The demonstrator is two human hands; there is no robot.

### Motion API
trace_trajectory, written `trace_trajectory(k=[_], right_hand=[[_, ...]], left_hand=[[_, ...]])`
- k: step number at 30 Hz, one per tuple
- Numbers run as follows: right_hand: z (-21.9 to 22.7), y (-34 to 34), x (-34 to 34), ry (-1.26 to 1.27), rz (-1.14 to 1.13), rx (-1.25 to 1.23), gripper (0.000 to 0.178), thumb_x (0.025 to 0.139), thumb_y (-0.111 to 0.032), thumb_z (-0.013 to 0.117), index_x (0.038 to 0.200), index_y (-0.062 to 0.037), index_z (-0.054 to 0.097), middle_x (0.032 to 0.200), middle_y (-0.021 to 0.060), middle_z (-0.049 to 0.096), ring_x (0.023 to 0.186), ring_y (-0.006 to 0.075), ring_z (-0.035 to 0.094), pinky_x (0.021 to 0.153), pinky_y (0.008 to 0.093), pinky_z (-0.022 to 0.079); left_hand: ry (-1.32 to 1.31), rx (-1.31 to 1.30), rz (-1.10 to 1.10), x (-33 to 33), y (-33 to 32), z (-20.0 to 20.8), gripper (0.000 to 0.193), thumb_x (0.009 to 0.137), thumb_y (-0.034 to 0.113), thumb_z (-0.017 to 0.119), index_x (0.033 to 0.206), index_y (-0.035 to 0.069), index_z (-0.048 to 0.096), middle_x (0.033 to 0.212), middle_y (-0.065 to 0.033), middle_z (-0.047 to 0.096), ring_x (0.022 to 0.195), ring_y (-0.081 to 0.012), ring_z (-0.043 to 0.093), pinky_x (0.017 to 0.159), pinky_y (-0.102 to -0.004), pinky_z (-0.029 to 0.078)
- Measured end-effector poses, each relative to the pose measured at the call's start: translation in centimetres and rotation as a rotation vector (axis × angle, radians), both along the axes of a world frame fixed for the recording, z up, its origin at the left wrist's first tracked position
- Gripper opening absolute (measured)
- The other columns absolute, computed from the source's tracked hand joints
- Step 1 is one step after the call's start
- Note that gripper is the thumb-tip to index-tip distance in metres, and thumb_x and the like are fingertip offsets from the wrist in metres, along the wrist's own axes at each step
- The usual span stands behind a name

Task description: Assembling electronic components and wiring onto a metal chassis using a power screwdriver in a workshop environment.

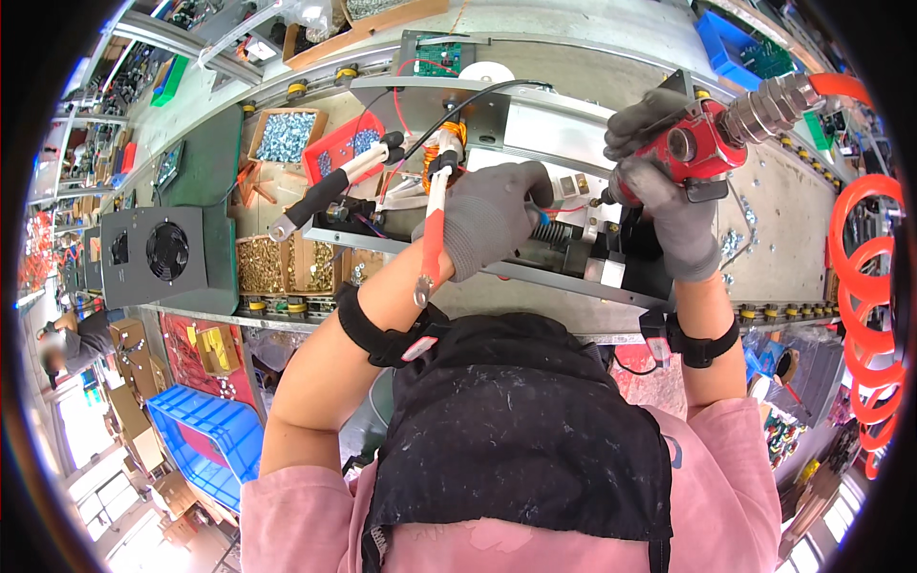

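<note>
My right hand (680,224), in a grey glove, is wrapped round a red air screwdriver (680,145), some of its fingers on the tool's far side. The driver's tip points left into an open metal chassis (554,143). My left hand (492,208), also gloved, reaches in over the chassis with curled fingers beside a small blue part; what they pinch is hidden. Near it rise a copper coil (447,148) and thick cables with ring lugs, one sleeved in red (434,229), another in black (315,202). A thin red wire runs between my hands.
Left of the chassis stand a box of silver screws (285,135), a red tray (330,153) and a box of brass parts (260,265). A grey panel with a fan (168,250) stands at far left. A coiled red air hose (864,258) hangs at right.
</note>
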State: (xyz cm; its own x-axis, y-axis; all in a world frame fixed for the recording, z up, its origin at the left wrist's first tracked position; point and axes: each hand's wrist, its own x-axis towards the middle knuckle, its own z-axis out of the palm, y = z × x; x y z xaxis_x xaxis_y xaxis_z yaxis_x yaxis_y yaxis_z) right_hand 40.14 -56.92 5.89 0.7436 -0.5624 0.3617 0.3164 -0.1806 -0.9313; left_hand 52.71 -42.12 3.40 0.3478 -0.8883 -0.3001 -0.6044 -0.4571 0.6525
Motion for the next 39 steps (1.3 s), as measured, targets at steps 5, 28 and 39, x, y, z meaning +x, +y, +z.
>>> trace_trajectory(k=[5, 28, 39], right_hand=[[-0.9, 0.3, -0.3, 0.087, -0.104, -0.161, 0.033, 0.075, 0.001, 0.055, 0.107, -0.0009, 0.049, 0.09, 0.0146, 0.061, 0.081, 0.0173, 0.06, 0.062, 0.0289, 0.052], [-0.6, 0.8, 0.0, -0.068, -0.097, 0.065, 0.02, 0.073, 0.006, 0.064, 0.091, 0.0002, 0.058, 0.083, 0.0061, 0.062, 0.076, 0.0109, 0.06, 0.066, 0.0243, 0.051], [-0.9, 1.2, -0.8, 0.061, -0.057, 0.059, 0.023, 0.078, 0.002, 0.059, 0.1, -0.0013, 0.054, 0.085, 0.0065, 0.06, 0.064, 0.0105, 0.058, 0.055, 0.0232, 0.047]], left_hand=[[-0.07, -0.163, 0.141, -0.4, -0.9, -0.6, 0.021, 0.077, 0.005, 0.059, 0.098, 0.005, 0.058, 0.09, -0.0138, 0.063, 0.085, -0.0284, 0.061, 0.077, -0.036, 0.048], [-0.289, -0.078, 0.251, -1.8, -1.1, -0.3, 0.019, 0.081, 0.023, 0.059, 0.083, 0.004, 0.062, 0.085, -0.0142, 0.063, 0.081, -0.0316, 0.061, 0.074, -0.0404, 0.048], [-0.834, -0.098, 0.072, -3.0, 0.9, -0.7, 0.025, 0.085, 0.019, 0.05, 0.104, 0.004, 0.052, 0.082, -0.0085, 0.055, 0.067, -0.0212, 0.061, 0.054, -0.0326, 0.048]])
